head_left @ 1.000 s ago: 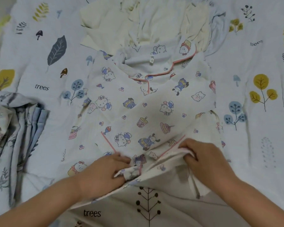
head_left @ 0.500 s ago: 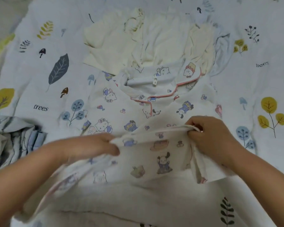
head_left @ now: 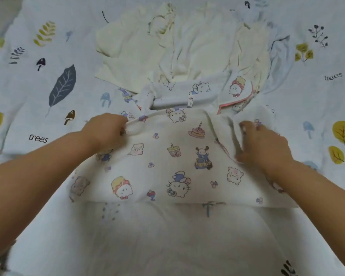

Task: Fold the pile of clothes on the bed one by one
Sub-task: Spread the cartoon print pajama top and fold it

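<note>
Hem of cartoon-print pyjama top [head_left: 167, 162] is pinched by left hand [head_left: 106, 132] and right hand [head_left: 261, 144], carried away toward collar; fold axis is laid left-right between hands, equally near.

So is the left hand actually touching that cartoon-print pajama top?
Touching. The head view shows the left hand pinching the folded-up hem of the cartoon-print pajama top.

Both hands gripping cartoon-print top [head_left: 167, 166], folded on bedsheet [head_left: 48, 116]
</note>
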The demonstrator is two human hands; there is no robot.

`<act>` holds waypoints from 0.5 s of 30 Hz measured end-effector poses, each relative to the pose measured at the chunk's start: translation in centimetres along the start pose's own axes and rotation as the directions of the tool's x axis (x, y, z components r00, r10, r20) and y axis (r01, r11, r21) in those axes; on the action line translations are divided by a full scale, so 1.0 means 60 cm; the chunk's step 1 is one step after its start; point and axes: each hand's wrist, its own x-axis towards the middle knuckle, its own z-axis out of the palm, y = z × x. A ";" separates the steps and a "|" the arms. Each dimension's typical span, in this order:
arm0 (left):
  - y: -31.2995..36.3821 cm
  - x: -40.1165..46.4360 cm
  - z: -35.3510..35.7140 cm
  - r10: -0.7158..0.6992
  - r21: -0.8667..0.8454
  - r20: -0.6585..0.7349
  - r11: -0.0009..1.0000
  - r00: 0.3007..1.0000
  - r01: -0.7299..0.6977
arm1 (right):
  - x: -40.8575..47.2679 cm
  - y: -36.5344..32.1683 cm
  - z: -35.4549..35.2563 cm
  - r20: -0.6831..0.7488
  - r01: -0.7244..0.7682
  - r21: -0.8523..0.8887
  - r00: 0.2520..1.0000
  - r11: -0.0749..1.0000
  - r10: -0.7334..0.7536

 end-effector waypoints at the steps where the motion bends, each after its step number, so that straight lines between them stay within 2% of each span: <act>1: -0.008 -0.002 0.002 -0.004 -0.029 -0.090 1.000 0.996 0.001 | -0.004 0.006 0.005 -0.054 0.021 -0.049 0.998 0.999 -0.024; 3: -0.015 0.002 -0.007 0.016 -0.107 -0.325 0.993 0.945 -0.054 | -0.002 0.018 -0.006 -0.132 0.000 0.051 0.991 0.999 0.007; 5: -0.014 0.012 -0.028 0.011 -0.158 -0.545 0.981 0.838 -0.116 | 0.017 0.034 -0.035 -0.224 -0.032 0.277 0.970 0.960 0.097; 7: -0.005 0.031 -0.044 -0.078 -0.197 -0.665 0.977 0.742 -0.074 | 0.045 0.046 -0.074 -0.273 -0.032 0.573 0.935 0.819 0.228; 8: -0.003 0.043 -0.045 -0.155 -0.229 -0.672 0.973 0.724 -0.005 | 0.060 0.054 -0.084 -0.226 -0.020 0.732 0.936 0.681 0.270; 9: 0.003 0.050 -0.045 -0.252 -0.275 -0.635 0.957 0.730 0.092 | 0.072 0.059 -0.091 -0.129 -0.039 0.854 0.950 0.519 0.284; 10: 0.004 0.056 -0.037 -0.352 -0.344 -0.554 0.922 0.754 0.177 | 0.077 0.064 -0.095 -0.037 -0.085 0.912 0.957 0.402 0.288; 11: 0.002 0.058 -0.026 -0.445 -0.416 -0.446 0.871 0.776 0.260 | 0.077 0.066 -0.096 0.030 -0.135 0.927 0.957 0.350 0.290; 13: -0.009 0.047 0.011 -0.571 -0.466 -0.253 0.779 0.781 0.419 | 0.063 0.069 -0.085 0.078 -0.185 0.921 0.950 0.344 0.303; 15: -0.015 0.015 0.050 -0.646 -0.497 -0.114 0.695 0.755 0.519 | 0.026 0.076 -0.052 0.100 -0.221 0.900 0.944 0.377 0.315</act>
